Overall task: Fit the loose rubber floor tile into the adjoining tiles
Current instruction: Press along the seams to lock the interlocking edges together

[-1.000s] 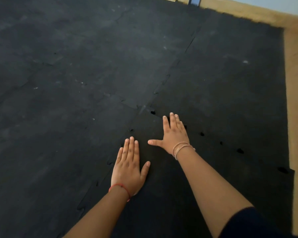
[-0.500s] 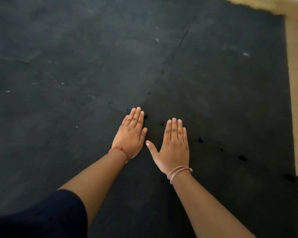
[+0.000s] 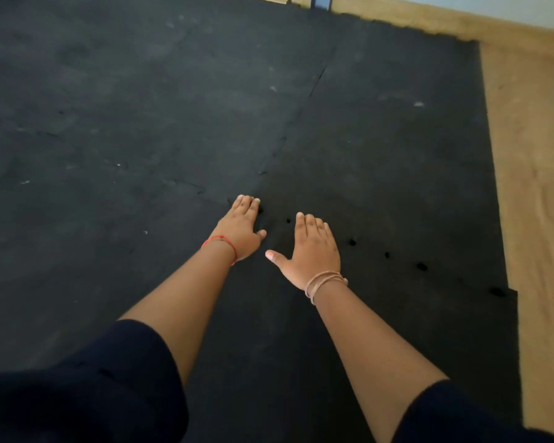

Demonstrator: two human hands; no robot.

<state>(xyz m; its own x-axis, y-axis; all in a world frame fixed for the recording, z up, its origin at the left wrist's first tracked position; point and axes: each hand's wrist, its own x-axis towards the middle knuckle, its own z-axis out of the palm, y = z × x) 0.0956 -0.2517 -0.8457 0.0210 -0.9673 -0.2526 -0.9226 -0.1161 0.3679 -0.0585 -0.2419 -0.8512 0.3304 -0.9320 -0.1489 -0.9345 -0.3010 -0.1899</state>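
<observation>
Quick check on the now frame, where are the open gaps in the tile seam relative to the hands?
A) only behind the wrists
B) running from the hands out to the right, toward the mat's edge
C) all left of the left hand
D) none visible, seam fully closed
B: dark gaps dot the seam from the left hand past the right hand toward the right edge of the loose tile.

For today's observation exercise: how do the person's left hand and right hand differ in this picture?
The left hand wears a red thread at the wrist; the right hand wears tan looped bands. The left hand reaches farther forward, to the tile corner; the right hand lies nearer, its thumb spread wide. Both lie flat, palms down, on the black rubber tile.
</observation>
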